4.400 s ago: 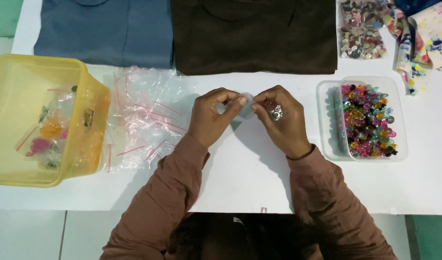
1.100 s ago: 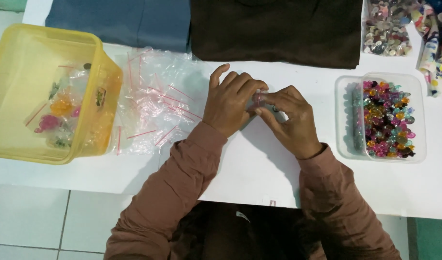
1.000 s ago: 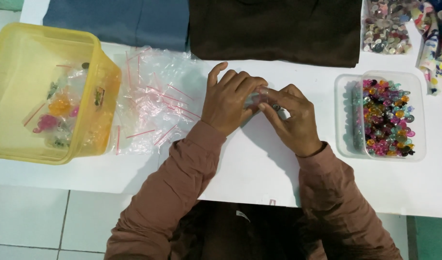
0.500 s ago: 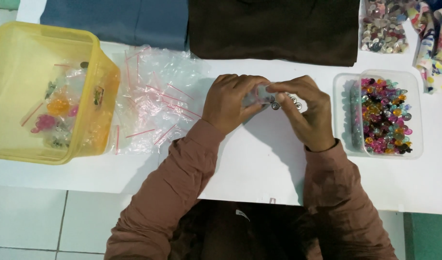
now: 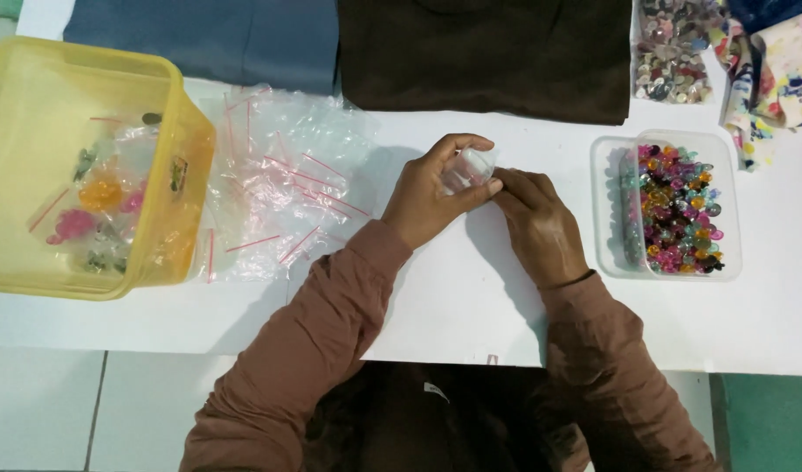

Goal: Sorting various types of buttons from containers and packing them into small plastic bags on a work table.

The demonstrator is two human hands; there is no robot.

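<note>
Over a white table (image 5: 436, 297), we hold a small clear plastic bag (image 5: 467, 168) between both hands: the left hand (image 5: 432, 197) is curled around it with fingers closed on the plastic, and the right hand (image 5: 536, 223) is pressed up against it, fingertips pinching at the bag's right edge, the two hands touching at mid-table. What the bag contains we cannot tell; it is mostly hidden by our fingers. As we judge it, the thin, slick plastic could slide out of so light a pinch, and anything small inside could spill onto the smooth tabletop and roll toward the near edge. To the right, well apart from our hands, sits a clear tray of coloured beads (image 5: 676, 210), close enough that a careless sleeve could nudge it. To the left lies a heap of clear zip bags with red strips (image 5: 279, 188), just beside a yellow plastic tub (image 5: 34, 105) holding a few filled bags. At the far edge lie a dark brown cloth (image 5: 488, 52), a blue cloth (image 5: 209, 39), a packet of pale beads (image 5: 672, 52) and a floral fabric (image 5: 785, 52). Pale floor tiles (image 5: 69, 411) show nearer us.
</note>
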